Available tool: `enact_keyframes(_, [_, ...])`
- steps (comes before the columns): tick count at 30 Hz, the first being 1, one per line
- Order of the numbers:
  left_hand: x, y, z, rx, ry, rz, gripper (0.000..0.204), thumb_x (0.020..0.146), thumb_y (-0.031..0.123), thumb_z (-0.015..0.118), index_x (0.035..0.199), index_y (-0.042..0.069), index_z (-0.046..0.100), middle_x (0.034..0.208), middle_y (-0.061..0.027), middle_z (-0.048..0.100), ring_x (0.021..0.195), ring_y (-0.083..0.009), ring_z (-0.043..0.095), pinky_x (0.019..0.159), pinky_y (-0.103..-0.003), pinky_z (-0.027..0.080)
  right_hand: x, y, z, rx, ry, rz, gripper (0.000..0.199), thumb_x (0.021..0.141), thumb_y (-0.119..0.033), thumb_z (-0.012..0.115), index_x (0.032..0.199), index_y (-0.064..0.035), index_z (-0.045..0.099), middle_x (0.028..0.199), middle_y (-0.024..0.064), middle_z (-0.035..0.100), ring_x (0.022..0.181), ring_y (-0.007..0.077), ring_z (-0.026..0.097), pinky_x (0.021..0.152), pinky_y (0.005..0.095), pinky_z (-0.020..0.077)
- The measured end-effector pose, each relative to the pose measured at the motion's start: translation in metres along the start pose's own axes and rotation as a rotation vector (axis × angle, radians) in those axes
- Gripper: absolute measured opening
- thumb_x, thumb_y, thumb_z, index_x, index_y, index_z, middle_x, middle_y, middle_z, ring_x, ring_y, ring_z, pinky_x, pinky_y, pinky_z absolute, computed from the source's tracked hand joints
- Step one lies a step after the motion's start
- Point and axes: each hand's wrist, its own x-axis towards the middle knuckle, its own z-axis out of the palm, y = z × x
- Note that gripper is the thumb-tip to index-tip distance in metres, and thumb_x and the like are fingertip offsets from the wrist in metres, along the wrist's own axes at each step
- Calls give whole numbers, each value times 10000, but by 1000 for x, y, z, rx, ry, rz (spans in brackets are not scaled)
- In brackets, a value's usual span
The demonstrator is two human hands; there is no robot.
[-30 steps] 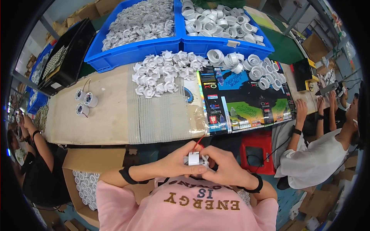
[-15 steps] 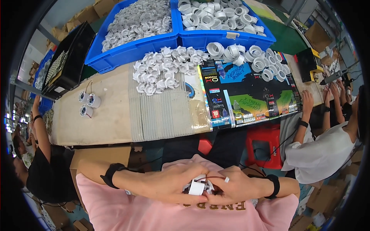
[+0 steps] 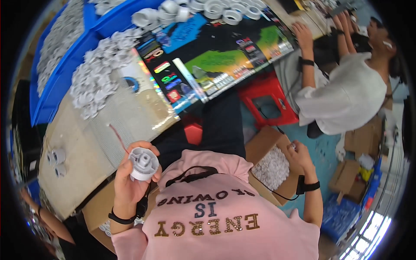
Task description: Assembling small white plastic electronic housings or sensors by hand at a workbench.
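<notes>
My left hand [image 3: 130, 177] is closed round a white round plastic housing [image 3: 144, 164] with a hub and ribs inside. From it a thin reddish wire [image 3: 118, 138] sticks out toward the table. At the right, my right hand [image 3: 301, 157] hovers at the edge of an open cardboard box [image 3: 282, 188] full of small white pieces [image 3: 272, 168]. Its fingers are curled together, with something small and pale at the tips, too small to name.
White plastic parts [image 3: 102, 69] are heaped on the table beside blue bins [image 3: 89, 32]; white rings [image 3: 232, 16] lie farther along. Several wired white units [image 3: 56, 162] stand at the left. A red stool [image 3: 271, 99] and a co-worker in white [image 3: 342, 99] are on the right.
My hands have parted from in front of my chest. The left has carried the white housing left; the right has moved over to the box. The view has turned right.
</notes>
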Motion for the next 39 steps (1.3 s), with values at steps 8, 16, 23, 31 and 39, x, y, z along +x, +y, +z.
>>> enact_keyframes(8, [55, -29, 27, -354, -4, -71, 478, 985, 352, 430, 1335, 28, 403, 1255, -163, 524, 1188, -342, 511, 984, -433, 444, -11, -93, 2, 39, 253, -283, 252, 848, -144, 611, 1051, 4, 589, 810, 137, 642, 697, 244, 639, 613, 330, 499])
enact_keyframes(16, [83, -38, 55, -354, 29, -3, 613, 946, 587, 309, 1305, 112, 456, 1351, -74, 487, 1281, -235, 427, 935, -380, 436, -39, -303, 46, 708, -38, -892, 370, 809, -64, 685, 1141, 24, 548, 719, 62, 634, 570, 96, 570, 530, 223, 457])
enact_keyframes(23, [70, -42, 43, -198, 54, 302, 598, 984, 510, 209, 1380, 81, 336, 1388, -114, 433, 1298, -248, 398, 1034, -398, 388, -26, -344, 71, 834, -232, -774, 323, 784, -64, 717, 1021, 13, 511, 660, -5, 551, 566, 17, 469, 478, 181, 352])
enact_keyframes(31, [63, -36, 30, -2, 48, 518, 558, 996, 456, 277, 1353, 34, 344, 1323, -172, 474, 1227, -265, 475, 1049, -418, 360, -30, -331, 74, 1136, -292, -752, 403, 773, 23, 683, 1094, 16, 438, 914, 76, 659, 759, 84, 629, 612, 196, 501])
enact_keyframes(39, [36, -20, 21, 898, 188, 455, 305, 950, 244, 450, 1092, -20, 507, 827, -119, 588, 751, -199, 592, 679, -310, 460, -28, -332, 44, 643, -114, -879, 467, 723, -30, 683, 1146, 0, 488, 769, 67, 629, 609, 77, 592, 527, 221, 473])
